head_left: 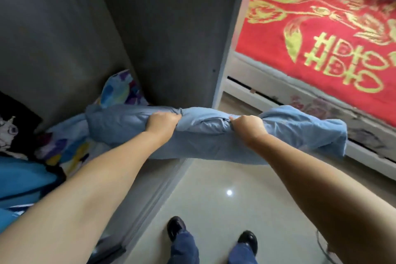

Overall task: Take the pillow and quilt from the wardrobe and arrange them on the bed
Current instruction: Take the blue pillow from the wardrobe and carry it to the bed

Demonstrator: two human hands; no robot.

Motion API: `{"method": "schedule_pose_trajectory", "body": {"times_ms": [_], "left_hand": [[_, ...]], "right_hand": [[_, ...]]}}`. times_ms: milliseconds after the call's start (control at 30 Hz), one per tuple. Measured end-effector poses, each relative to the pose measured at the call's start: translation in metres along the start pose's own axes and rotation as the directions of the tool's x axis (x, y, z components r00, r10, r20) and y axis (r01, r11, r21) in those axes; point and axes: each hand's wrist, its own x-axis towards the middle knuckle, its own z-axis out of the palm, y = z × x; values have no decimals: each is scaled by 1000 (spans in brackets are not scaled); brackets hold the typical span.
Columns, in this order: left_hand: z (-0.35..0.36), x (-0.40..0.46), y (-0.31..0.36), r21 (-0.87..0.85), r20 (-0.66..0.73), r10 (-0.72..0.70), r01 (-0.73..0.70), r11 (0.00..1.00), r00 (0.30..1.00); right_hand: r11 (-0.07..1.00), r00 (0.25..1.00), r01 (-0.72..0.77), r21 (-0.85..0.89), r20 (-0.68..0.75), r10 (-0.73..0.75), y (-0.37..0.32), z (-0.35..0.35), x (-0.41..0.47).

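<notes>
A light blue pillow (pixel 205 137) hangs bunched in the air between the wardrobe and the bed, half out of the wardrobe opening. My left hand (pixel 162 123) grips its top edge left of centre. My right hand (pixel 248 127) grips the top edge right of centre. A quilt with a colourful blue, purple and yellow print (pixel 116 92) lies inside the grey wardrobe (pixel 64 38), behind and under the pillow's left end. The bed (pixel 321 34) with a red cover and gold pattern stands at the upper right.
Blue fabric (pixel 23 176) and a dark printed cloth (pixel 10 130) fill the wardrobe's lower left. The wardrobe's side panel (pixel 175 34) stands between wardrobe and bed. The white bed frame (pixel 267 96) has drawers below. Glossy floor tiles (pixel 225 199) and my shoes are underneath.
</notes>
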Motion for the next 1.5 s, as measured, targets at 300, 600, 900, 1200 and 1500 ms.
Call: {"method": "schedule_pose_trajectory", "body": {"times_ms": [300,600,900,1200,1500], "left_hand": [[-79,23,222,53,-220,282,-277,959,934],[-149,62,387,63,-209,446,-443,894,870],[-214,179,444,26,-209,521,-528,849,828],[-292,346,480,148,-263,587,-569,809,766],[-345,488,513,115,-239,524,-512,852,818]], "right_hand": [[973,970,-229,29,-75,231,203,18,-137],[945,934,-324,43,-142,326,371,20,-202],[926,919,-373,49,-119,377,488,-2,-134],[902,888,-426,66,-162,431,602,-49,-20],[922,904,-388,9,-193,383,715,-89,106]]}}
